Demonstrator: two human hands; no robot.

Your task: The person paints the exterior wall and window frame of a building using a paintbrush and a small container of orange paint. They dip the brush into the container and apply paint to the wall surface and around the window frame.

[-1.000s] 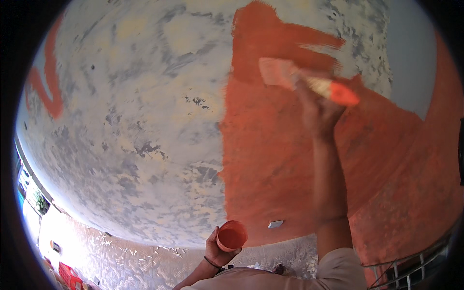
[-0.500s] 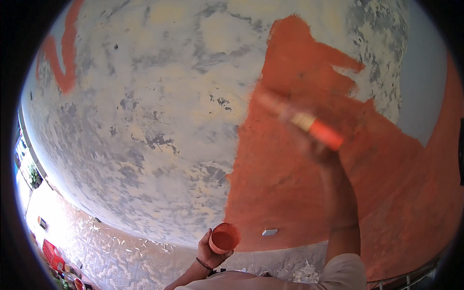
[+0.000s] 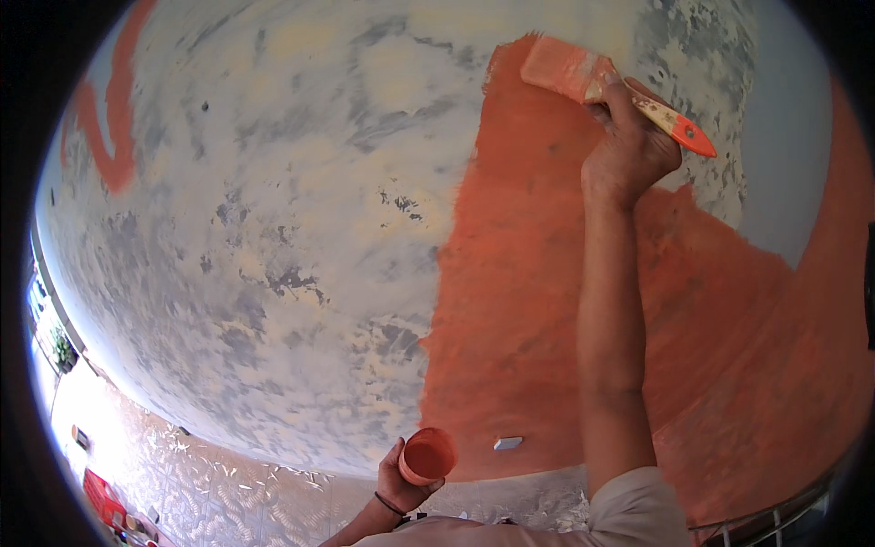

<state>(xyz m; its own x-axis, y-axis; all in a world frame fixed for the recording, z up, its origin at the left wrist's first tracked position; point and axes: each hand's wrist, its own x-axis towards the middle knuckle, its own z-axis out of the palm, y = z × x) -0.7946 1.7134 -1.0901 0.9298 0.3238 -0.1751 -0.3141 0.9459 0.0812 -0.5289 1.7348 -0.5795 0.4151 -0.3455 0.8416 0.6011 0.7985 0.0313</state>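
My right hand (image 3: 631, 146) is closed around the handle of a wide flat paintbrush (image 3: 670, 120), its orange-tipped end pointing right. The bristles, coated in orange paint, press on the wall at the upper edge of a broad orange painted area (image 3: 529, 264). Low in the view, my left hand (image 3: 406, 479) grips a small orange cup (image 3: 428, 456) of orange paint, tilted so its inside shows. Left of the painted area, the wall (image 3: 301, 210) is patchy white, grey and yellowish.
A small white box-shaped fitting (image 3: 508, 443) sits low on the painted wall. Pale flakes litter the patterned floor (image 3: 228, 483). A red crate (image 3: 103, 497) and a potted plant (image 3: 64, 350) stand at the far left. A metal railing (image 3: 775, 518) runs along the lower right.
My right hand has swept the paintbrush up the wall from the middle of the orange area to its top edge. The left hand with the cup has barely shifted.
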